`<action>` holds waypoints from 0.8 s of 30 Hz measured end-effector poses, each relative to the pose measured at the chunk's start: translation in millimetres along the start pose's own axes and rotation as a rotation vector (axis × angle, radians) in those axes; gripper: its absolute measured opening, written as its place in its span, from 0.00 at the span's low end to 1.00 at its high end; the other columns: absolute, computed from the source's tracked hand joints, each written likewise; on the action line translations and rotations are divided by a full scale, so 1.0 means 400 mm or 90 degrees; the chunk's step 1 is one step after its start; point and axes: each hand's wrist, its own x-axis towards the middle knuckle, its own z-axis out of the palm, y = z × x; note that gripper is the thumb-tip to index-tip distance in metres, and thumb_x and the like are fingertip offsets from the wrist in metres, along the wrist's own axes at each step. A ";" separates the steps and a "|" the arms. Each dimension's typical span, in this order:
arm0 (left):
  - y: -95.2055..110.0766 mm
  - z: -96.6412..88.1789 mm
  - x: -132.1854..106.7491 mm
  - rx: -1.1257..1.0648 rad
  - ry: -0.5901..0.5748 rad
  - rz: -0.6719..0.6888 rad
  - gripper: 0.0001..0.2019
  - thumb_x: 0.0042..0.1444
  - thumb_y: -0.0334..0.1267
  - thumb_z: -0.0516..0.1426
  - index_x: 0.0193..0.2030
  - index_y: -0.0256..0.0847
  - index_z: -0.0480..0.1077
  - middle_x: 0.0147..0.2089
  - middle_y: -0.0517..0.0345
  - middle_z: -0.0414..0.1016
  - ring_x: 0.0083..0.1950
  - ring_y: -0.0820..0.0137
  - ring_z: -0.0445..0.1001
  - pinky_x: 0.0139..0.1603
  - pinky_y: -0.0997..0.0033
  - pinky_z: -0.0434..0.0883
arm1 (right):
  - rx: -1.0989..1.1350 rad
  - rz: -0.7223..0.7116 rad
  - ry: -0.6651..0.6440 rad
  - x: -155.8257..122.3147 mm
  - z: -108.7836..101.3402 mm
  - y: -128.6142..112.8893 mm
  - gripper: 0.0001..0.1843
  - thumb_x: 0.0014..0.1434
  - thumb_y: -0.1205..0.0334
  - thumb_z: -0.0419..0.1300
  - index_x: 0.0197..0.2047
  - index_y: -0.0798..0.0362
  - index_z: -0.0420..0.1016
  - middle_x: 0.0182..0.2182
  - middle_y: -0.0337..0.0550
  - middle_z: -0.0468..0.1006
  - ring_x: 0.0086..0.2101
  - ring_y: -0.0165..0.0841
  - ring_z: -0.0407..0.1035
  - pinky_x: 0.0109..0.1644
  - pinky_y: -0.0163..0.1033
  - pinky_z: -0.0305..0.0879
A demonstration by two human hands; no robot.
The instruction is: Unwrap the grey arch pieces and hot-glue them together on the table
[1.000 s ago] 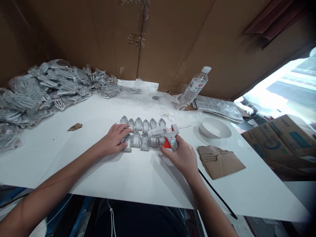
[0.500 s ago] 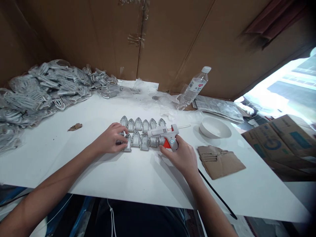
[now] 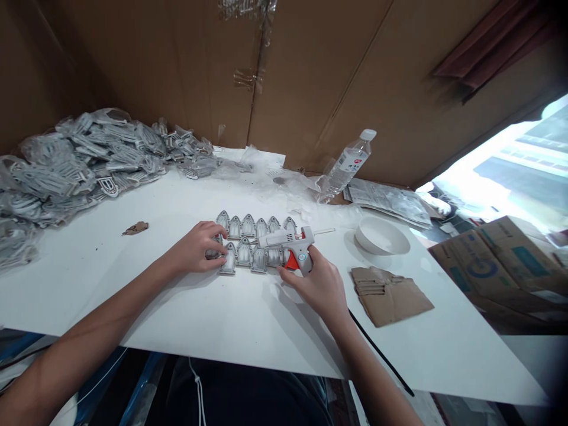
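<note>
Two rows of small grey arch-shaped pieces (image 3: pixel 244 253) lie on the white table. At the left end of the front row, my left hand (image 3: pixel 202 247) has its fingers and thumb curled around a partly hidden grey piece, which rests on the table. My right hand (image 3: pixel 320 284) grips a white hot glue gun (image 3: pixel 284 238) with a red trigger. A glue stick (image 3: pixel 325 231) sticks out of its back. The gun points left over the front row and covers some pieces at its right end. Its nozzle is close to the middle pieces; I cannot tell whether it touches them.
Bagged grey pieces (image 3: pixel 89 160) are heaped at the back left. A plastic bottle (image 3: pixel 350 163) leans at the back. To the right are a white bowl (image 3: pixel 381 236) and a cardboard piece (image 3: pixel 390 296). The gun's black cord (image 3: pixel 381 352) runs over the front edge.
The glue gun and my right hand have shifted slightly left along the front row. My left hand stays at the row's left end. The view has turned slightly.
</note>
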 end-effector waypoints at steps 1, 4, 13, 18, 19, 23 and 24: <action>-0.001 0.000 0.000 -0.004 -0.005 0.002 0.07 0.55 0.41 0.59 0.35 0.46 0.79 0.47 0.53 0.71 0.48 0.62 0.70 0.54 0.57 0.61 | 0.001 -0.006 0.001 0.002 -0.005 -0.009 0.19 0.47 0.45 0.59 0.33 0.50 0.60 0.24 0.39 0.70 0.25 0.34 0.64 0.28 0.35 0.50; -0.001 0.002 -0.001 -0.006 -0.008 0.007 0.06 0.54 0.40 0.60 0.36 0.46 0.79 0.47 0.53 0.71 0.47 0.63 0.70 0.55 0.57 0.61 | -0.017 -0.013 0.026 0.011 -0.022 -0.039 0.19 0.47 0.46 0.59 0.34 0.50 0.60 0.25 0.40 0.71 0.26 0.35 0.64 0.28 0.35 0.49; 0.003 0.002 0.000 -0.022 -0.029 0.026 0.07 0.56 0.39 0.58 0.36 0.47 0.79 0.47 0.53 0.72 0.47 0.63 0.71 0.53 0.59 0.63 | -0.023 -0.023 0.061 0.024 0.036 -0.053 0.18 0.49 0.49 0.57 0.39 0.52 0.63 0.30 0.44 0.74 0.29 0.37 0.68 0.29 0.35 0.52; 0.002 0.001 -0.001 -0.012 -0.013 0.039 0.08 0.56 0.41 0.57 0.37 0.45 0.78 0.48 0.52 0.72 0.48 0.62 0.71 0.52 0.59 0.64 | -0.019 -0.037 0.106 0.029 0.020 -0.031 0.21 0.49 0.47 0.58 0.40 0.53 0.65 0.27 0.42 0.72 0.27 0.34 0.65 0.29 0.35 0.53; 0.001 0.001 -0.002 -0.009 -0.007 0.038 0.08 0.57 0.41 0.57 0.37 0.45 0.78 0.47 0.52 0.72 0.47 0.62 0.71 0.52 0.59 0.64 | -0.024 -0.038 0.122 0.029 0.005 -0.026 0.21 0.49 0.46 0.59 0.40 0.53 0.65 0.26 0.42 0.71 0.26 0.34 0.64 0.29 0.35 0.53; -0.002 -0.003 -0.005 0.006 0.014 0.029 0.09 0.58 0.40 0.55 0.39 0.44 0.77 0.46 0.51 0.72 0.48 0.62 0.70 0.52 0.60 0.64 | -0.070 -0.014 0.209 0.005 -0.087 0.005 0.24 0.47 0.42 0.60 0.38 0.52 0.65 0.23 0.40 0.68 0.23 0.32 0.60 0.28 0.37 0.52; -0.002 -0.004 -0.005 0.012 0.018 0.029 0.09 0.59 0.40 0.55 0.39 0.43 0.76 0.46 0.51 0.72 0.48 0.62 0.70 0.52 0.60 0.64 | -0.083 0.000 0.232 -0.007 -0.118 0.019 0.25 0.47 0.40 0.60 0.38 0.52 0.65 0.23 0.40 0.67 0.22 0.32 0.59 0.28 0.37 0.52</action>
